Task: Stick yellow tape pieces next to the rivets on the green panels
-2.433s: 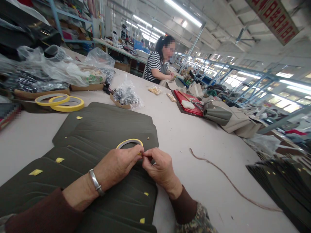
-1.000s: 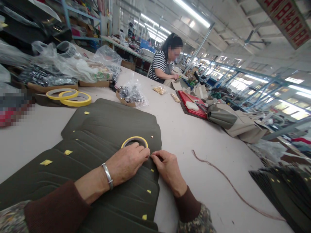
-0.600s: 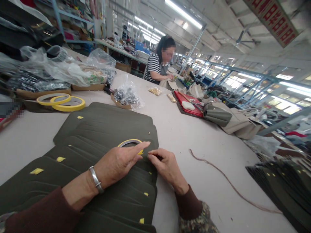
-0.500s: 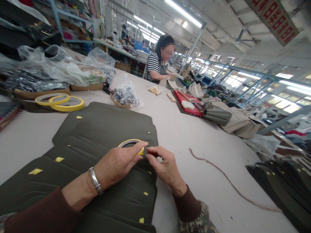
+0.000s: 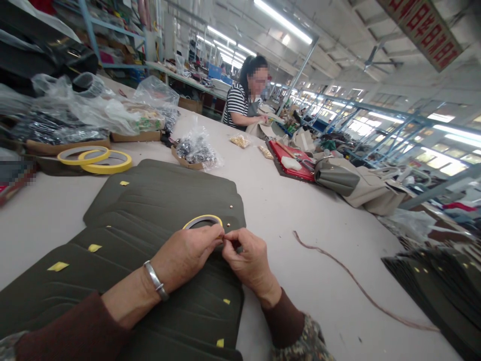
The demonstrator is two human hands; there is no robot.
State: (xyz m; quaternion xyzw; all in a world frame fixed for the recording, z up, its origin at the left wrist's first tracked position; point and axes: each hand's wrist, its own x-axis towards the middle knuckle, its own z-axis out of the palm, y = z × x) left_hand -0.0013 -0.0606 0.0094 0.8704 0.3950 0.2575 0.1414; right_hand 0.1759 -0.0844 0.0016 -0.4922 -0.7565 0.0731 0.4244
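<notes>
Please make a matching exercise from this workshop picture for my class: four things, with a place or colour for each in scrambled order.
Things
1. tape roll
2. bangle
3. cord
4. layered panels

Places or colours
A. on the tabletop, right of both hands
B. dark green
C. held by the left hand
D. around the left wrist

Pairs: 1-C, 2-D, 3-A, 4-B

Cool white tube lights blaze over a bright workshop while windows glare at right.
The pale table is evenly lit; dark green panels dim toward the lower edge. A plastic bag glints, the far background softens, wide-angle distortion stretches the edges, and pixel blocks mask a patch at far left.
</notes>
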